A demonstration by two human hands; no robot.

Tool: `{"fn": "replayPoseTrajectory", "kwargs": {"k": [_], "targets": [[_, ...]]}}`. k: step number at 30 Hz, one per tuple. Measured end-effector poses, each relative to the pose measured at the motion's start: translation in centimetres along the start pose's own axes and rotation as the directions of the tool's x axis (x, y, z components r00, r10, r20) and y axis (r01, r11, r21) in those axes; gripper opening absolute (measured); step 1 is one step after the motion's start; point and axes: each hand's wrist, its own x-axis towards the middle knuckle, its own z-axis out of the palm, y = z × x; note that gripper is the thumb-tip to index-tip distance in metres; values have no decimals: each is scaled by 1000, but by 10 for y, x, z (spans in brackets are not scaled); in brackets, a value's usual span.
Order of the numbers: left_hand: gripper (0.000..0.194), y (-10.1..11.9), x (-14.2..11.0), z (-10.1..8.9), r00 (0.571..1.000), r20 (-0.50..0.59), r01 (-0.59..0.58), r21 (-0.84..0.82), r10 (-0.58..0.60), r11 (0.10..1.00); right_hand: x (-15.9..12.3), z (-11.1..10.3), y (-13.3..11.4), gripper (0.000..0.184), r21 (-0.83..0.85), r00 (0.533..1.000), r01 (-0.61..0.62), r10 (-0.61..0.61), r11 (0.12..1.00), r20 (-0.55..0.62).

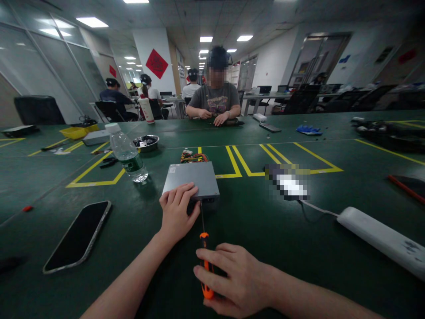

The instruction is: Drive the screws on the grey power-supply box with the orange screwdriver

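Note:
A grey metal computer power supply (pixel 199 175) lies on the green table, with bundled coloured wires (pixel 194 157) behind it. My left hand (pixel 177 208) grips its near left corner, fingers over the top and thumb at the front edge. My right hand (pixel 235 277) is closed around the orange and black handle of a screwdriver (pixel 207 290). The screwdriver's thin shaft points away from me and reaches the power supply's near face, beside my left thumb. Its tip is too small to make out there.
Left of the power supply stand a water bottle (pixel 128 153) and a metal bowl (pixel 146 142) of small parts. A phone (pixel 79 235) lies nearer left. At right are a lit, blurred device (pixel 290 184) and a white power strip (pixel 381 239). A person (pixel 215 95) sits opposite.

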Motion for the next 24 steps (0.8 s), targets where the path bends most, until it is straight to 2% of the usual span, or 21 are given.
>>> {"fn": "replayPoseTrajectory", "kwargs": {"k": [7,13,17,20,24], "targets": [[30,0,0,0,1000,-9,-5,-1,5,1000,-2,5,2,40,11,997,-28,29,1000,-70],[30,0,-1,0,1000,-1,-4,3,4,1000,0,-2,0,36,-16,1000,-8,8,1000,19],[29,0,-1,0,1000,6,1,-3,-1,1000,-2,5,2,37,-4,996,18,-18,1000,-87],[30,0,-1,0,1000,7,1,-4,-1,1000,-4,8,3,35,22,989,-6,9,1000,-149],[29,0,-1,0,1000,5,1,-1,-1,1000,-3,3,3,37,56,997,-9,13,998,-78]]}}
